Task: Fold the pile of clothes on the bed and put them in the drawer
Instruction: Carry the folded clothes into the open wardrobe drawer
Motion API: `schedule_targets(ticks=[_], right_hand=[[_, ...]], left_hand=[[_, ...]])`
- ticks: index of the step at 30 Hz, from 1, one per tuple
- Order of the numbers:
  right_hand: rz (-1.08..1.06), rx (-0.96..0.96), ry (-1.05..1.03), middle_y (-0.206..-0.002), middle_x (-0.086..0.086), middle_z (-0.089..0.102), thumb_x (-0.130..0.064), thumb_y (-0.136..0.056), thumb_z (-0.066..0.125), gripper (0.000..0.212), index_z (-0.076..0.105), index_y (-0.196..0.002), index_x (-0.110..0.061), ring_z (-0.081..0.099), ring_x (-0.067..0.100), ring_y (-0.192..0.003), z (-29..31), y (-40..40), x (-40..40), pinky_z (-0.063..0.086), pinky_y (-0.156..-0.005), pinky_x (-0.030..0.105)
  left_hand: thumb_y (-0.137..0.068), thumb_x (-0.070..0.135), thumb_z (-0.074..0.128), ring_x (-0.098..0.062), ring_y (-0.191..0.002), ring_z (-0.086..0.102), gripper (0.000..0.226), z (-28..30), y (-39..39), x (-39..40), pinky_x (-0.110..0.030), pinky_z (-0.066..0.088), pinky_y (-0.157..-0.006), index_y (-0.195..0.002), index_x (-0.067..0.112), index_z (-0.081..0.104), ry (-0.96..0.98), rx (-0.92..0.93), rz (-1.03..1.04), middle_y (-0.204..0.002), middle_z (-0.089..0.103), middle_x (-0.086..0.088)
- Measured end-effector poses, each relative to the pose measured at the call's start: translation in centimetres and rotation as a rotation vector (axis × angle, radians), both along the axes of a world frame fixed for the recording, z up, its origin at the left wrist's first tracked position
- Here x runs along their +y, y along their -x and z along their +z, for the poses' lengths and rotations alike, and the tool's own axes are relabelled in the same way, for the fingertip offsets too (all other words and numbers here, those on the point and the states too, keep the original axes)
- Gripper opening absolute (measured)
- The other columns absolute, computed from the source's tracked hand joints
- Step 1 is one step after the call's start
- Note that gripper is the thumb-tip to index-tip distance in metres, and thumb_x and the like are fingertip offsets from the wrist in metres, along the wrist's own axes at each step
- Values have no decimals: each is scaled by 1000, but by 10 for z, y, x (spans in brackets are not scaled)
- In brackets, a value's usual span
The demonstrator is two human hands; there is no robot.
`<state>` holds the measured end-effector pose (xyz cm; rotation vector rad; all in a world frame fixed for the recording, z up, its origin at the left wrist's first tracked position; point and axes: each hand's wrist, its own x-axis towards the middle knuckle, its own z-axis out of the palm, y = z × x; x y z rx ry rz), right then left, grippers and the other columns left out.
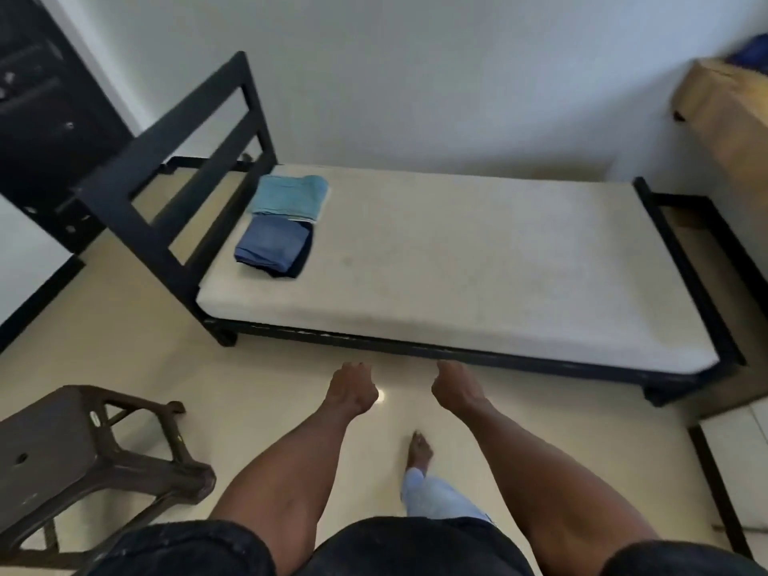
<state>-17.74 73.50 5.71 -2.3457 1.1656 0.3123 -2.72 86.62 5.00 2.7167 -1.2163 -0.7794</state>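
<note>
Currently my left hand [352, 388] and right hand [456, 386] hang loosely curled, holding nothing, while the folded teal garment [291, 197] and folded blue jeans [272, 247] lie at the mattress [478, 276] headboard corner; a one-handed lift risks unfolding them.

White walls [415, 76], cream tile floor [124, 326], dark plastic stool [75, 459] lower left.
</note>
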Motion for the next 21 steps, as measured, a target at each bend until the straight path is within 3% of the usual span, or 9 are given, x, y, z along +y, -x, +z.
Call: schedule_targets(ticks=[2,5,6,8,10,18,21], right_hand=[[60,10,-3,-107,18,67,-3,-84,47,10,56,-82,-9,62,37,-99,-1,-44,-21,41,-70,31],[143,27,-25,-113,18,66,-7,-87,47,17,62,-97,-6,62,36,-103,-11,-132,-65,46,-80,33],[163,39,-33,-115,18,65,-7,-88,47,14,60,-94,-8,61,35,-104,-12,-151,-73,47,-82,33],[202,39,-63,-115,18,64,-6,-86,47,9,48,-80,-13,61,34,-104,-12,-210,-97,44,-78,31],[221,14,-88,-113,18,65,-6,-85,47,17,40,-72,-15,61,34,-103,-10,-270,-120,39,-74,29],[212,20,-113,-108,18,66,-5,-82,45,27,31,-64,-18,60,33,-92,-20,-452,-179,38,-69,27],[152,46,-136,-112,16,65,-7,-85,45,25,34,-66,-18,61,33,-101,-40,-521,-199,37,-71,27]], left_hand=[[-89,12,48,-34,-121,53,39,0,-42,-16,-36,43,-96,-127,5,56,21,0,53,-130,58,-15],[-88,15,51,-31,-123,53,41,-9,-125,-44,-35,45,-97,-128,6,57,51,13,134,-132,59,-13],[-89,15,51,-31,-124,53,42,-10,-144,-47,-35,45,-98,-129,7,57,42,21,156,-133,59,-12],[-91,16,50,-29,-127,50,45,-11,-196,-59,-36,43,-102,-135,7,52,18,45,213,-138,54,-12],[-93,16,49,-28,-132,45,49,-8,-252,-74,-36,39,-107,-141,8,46,12,60,286,-144,49,-12],[-95,21,51,-29,-134,43,58,-17,-442,-117,-37,36,-110,-150,11,35,5,140,484,-149,43,-12],[-95,21,52,-31,-129,47,49,-39,-519,-132,-37,39,-104,-143,11,42,14,205,509,-145,48,-12]])
